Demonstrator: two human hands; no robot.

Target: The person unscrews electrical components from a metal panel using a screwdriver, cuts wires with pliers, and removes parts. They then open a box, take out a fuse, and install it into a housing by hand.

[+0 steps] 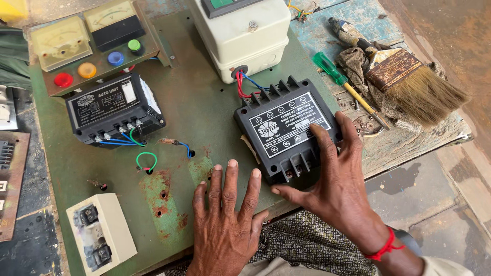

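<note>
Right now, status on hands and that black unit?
Right hand gripping black relay unit at its near corner. Left hand flat on green panel. Red and blue wires attached at unit's far edge.

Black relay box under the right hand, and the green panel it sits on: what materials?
Black relay box: looks like moulded plastic, matte, with ribbed terminal fins and crisp edges. Green panel: most likely painted sheet steel; the paint is worn and orange-brown rust shows around the drilled holes. The right hand grips the box; the left hand lies flat on the panel.
</note>
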